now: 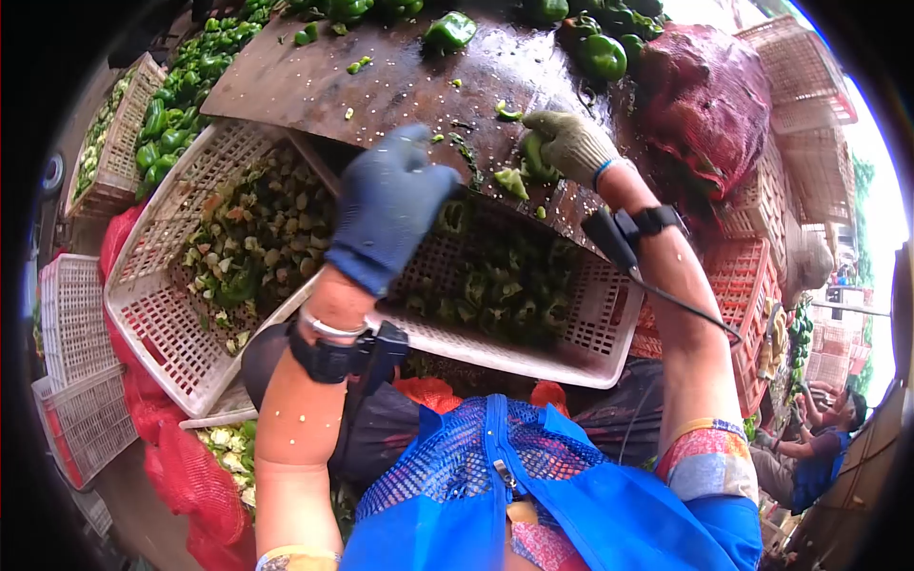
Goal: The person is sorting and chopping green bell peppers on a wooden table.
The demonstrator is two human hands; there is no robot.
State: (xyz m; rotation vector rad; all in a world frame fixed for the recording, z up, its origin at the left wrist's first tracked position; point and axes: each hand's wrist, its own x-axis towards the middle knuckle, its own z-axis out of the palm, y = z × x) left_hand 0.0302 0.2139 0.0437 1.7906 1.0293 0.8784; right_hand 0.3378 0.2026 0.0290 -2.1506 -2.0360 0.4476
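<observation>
Gripping a green pepper (533, 160) in the knit-gloved right hand (571, 143), right at the near edge of the wet table (381, 76). Holding the blue-gloved left hand (390, 205) curled in a loose fist just beside it, above the white crate (590, 333) of cut pepper pieces (495, 295); cannot tell whether anything sits inside that fist, with only its back showing. Could well lose the pepper on so slick a surface, wet gloves giving poor purchase, and see it roll off the edge. Might also knock the loose scraps (511, 181) near the rim past the crate instead of into it. Could snag the wrist cable (685, 309) on the crate rim.
</observation>
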